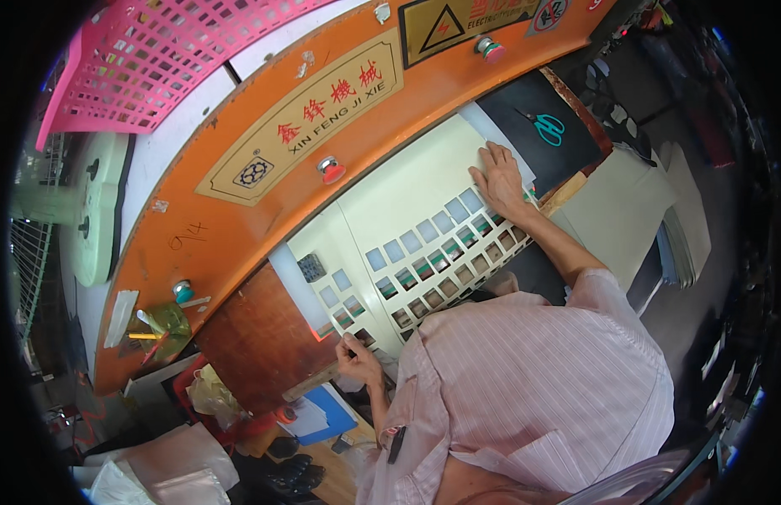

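A large cream sheet [407, 198] with rows of rectangular cutouts along its near side lies on the bed in front of me. Green, dark and bluish patches show through the openings. At the sheet's near left corner, my left hand [359, 362] is closed, thumb and fingertips pinching its edge. My right hand [502, 181] lies on the far right end, fingers spread flat over the surface. A small dark speckled block [310, 268] rests on the sheet's left part. A thin line or seam crosses the sheet beside that block.
An orange machine beam [188, 252] with red push buttons [331, 170] spans above the bed. Teal scissors [548, 129] lie on a black surface at right, near stacked grey sheets [613, 215]. A pink basket [155, 76] sits on top; a reddish-brown board [260, 337] is at left.
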`<state>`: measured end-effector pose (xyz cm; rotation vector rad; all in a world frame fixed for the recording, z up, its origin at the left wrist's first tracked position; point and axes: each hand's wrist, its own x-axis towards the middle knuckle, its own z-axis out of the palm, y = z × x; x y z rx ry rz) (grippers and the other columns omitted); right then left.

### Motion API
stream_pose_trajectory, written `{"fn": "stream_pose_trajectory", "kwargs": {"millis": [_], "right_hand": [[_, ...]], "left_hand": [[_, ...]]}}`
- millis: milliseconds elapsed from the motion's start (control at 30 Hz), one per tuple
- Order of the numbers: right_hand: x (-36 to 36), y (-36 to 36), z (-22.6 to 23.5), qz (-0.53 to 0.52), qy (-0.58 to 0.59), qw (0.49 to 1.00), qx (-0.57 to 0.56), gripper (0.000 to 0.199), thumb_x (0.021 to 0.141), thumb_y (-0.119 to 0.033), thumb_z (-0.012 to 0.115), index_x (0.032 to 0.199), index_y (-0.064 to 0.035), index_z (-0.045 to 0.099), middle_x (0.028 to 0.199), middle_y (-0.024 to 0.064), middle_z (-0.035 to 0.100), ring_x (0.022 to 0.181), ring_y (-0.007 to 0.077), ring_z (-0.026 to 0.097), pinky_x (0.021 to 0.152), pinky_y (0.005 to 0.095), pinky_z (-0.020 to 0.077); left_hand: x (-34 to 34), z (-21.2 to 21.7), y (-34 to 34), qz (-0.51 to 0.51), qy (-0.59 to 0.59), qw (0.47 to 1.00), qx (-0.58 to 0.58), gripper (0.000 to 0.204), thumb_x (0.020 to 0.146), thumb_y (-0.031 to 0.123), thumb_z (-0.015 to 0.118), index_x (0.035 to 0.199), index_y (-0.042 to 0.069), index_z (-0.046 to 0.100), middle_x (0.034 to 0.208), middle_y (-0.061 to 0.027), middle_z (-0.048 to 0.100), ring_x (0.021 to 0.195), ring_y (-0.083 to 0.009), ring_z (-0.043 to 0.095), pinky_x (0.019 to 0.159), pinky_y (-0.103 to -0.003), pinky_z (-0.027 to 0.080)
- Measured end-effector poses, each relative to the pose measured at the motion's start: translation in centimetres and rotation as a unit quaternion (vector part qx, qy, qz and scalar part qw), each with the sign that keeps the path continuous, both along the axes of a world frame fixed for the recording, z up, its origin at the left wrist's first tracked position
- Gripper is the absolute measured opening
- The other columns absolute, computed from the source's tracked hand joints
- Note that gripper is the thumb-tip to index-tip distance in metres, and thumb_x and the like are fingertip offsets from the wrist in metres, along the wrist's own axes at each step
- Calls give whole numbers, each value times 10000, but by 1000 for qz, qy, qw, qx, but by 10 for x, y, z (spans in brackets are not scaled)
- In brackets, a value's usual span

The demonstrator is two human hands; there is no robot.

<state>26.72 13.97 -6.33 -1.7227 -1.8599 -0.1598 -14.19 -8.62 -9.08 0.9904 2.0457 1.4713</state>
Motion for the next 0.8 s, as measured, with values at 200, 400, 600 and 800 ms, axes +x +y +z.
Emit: {"fn": "stream_pose_trajectory", "kwargs": {"millis": [200, 400, 600, 800], "right_hand": [[6, 3, 26, -41, 151, 987, -25, 372, 928, -208, 701, 1181, 61, 662, 1184, 264, 660, 1153, 434, 589, 1026, 490, 456], [37, 6, 86, 16, 391, 905, 168, 243, 1087, -249, 615, 1049, -18, 680, 820, -20, 597, 750, 54, 510, 667, 248, 447], [61, 3, 133, 2, 361, 904, 230, 313, 1104, -274, 580, 1038, 20, 667, 766, 21, 546, 712, 89, 466, 647, 286, 428], [79, -18, 137, 53, 302, 935, 179, 302, 1091, -270, 598, 1072, 21, 677, 817, 83, 610, 755, 143, 525, 718, 320, 462]], "left_hand": [[-1, -15, 14, 24, 203, 978, 51, 217, 1005, 168, 662, 922, -24, 720, 784, -199, 702, 690, -350, 654, 664, -459, 496], [1, -14, 16, 53, 261, 962, 61, 198, 984, 200, 694, 938, 17, 754, 791, -214, 712, 714, -437, 671, 670, -512, 508], [1, -8, 17, 26, 211, 977, 28, 269, 1030, 258, 637, 937, 19, 720, 739, -199, 682, 717, -444, 654, 661, -529, 477], [-2, -6, 20, 16, 211, 976, 41, 307, 1040, 280, 629, 911, 12, 707, 648, -184, 661, 608, -395, 658, 603, -496, 481]]}}
